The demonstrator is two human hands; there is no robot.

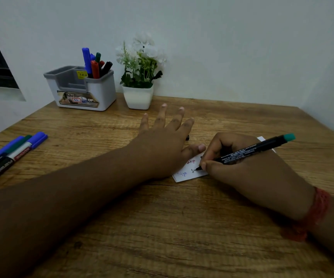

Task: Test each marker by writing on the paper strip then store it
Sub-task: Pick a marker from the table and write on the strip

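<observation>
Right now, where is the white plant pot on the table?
In the head view, the white plant pot stands at the table's far edge near the wall, just right of the marker organizer, beyond the left hand.

You work on a matt wood-grain surface (162,227), rough with streaks. The paper strip (190,171) looks matt white. Your marker (248,150) has a smooth black plastic barrel. The organizer (99,93) at the far left edge is glossy plastic with a shiny label.

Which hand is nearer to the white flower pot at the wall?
Left. The left hand lies flat just in front of the flower pot; the right hand is farther right, nearer the person, writing.
</observation>
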